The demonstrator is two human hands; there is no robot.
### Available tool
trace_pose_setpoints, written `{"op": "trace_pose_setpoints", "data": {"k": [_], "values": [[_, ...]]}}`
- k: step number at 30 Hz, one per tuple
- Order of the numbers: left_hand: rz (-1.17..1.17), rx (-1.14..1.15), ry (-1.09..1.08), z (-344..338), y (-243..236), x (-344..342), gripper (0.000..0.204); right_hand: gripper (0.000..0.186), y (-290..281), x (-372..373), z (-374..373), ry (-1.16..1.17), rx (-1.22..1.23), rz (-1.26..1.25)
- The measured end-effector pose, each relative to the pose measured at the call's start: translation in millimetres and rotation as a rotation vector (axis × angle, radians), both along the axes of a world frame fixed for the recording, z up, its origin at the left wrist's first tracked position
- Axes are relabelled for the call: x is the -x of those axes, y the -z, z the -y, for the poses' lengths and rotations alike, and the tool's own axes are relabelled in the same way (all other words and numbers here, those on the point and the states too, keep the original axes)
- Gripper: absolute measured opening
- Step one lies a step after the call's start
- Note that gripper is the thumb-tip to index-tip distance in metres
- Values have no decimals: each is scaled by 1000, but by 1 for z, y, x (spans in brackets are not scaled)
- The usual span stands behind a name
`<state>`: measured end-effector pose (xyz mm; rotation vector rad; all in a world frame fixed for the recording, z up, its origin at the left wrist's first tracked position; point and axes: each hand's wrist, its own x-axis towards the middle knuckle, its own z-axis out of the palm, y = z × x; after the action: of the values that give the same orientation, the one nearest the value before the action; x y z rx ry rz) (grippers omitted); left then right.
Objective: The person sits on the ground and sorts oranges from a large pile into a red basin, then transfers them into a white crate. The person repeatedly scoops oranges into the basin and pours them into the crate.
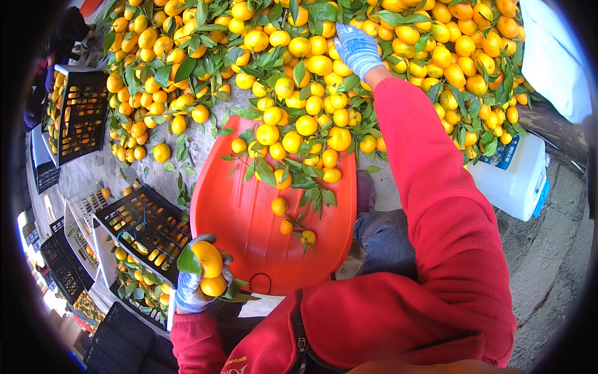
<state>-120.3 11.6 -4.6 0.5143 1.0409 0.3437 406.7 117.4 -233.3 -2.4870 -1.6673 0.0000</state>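
In my left hand (pixel 192 288), which wears a gloved covering of pale blue and grey, are two orange mandarins (pixel 207 258) with green leaves attached. My right hand (pixel 356 50), in a blue-and-white glove, reaches into a big heap of mandarins and leaves (pixel 445 53), back of the hand up; its fingertips are among leaves, so their grip is unclear. Between my hands lies a red plastic scoop (pixel 246 221), with a leafy cluster of mandarins (pixel 305 124) spilling onto its upper part.
Black crates with fruit (pixel 78 115) (pixel 143 230) and a white crate (pixel 84 230) line the left. Empty-looking black trays (pixel 128 343) sit lower left. A white jerrycan (pixel 511 181) and white sack (pixel 554 59) are at the right. A dark-clad person (pixel 65 34) shows far upper left.
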Motion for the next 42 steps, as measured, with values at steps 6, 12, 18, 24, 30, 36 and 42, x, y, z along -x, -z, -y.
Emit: {"op": "trace_pose_setpoints", "data": {"k": [6,12,18,24,30,36,42], "values": [[39,2,24,0,1,5,83,40,-12,13,13,-86,-66,-76],[186,42,-116,10,11,-11,78,42,-62,165,51,-351,-203,-1063],[126,62,-367,21,29,-13,79,50,-161,287,102,-945,-23,-1460],[390,134,-167,23,27,-4,81,37,-82,87,6,-179,217,-235],[380,196,-175,24,20,-11,81,54,-13,26,29,-129,343,-101],[357,186,-197,26,23,-13,80,51,-48,53,46,-238,393,-785],[255,171,-218,24,23,-13,82,48,-27,39,47,-128,422,-143]]}}
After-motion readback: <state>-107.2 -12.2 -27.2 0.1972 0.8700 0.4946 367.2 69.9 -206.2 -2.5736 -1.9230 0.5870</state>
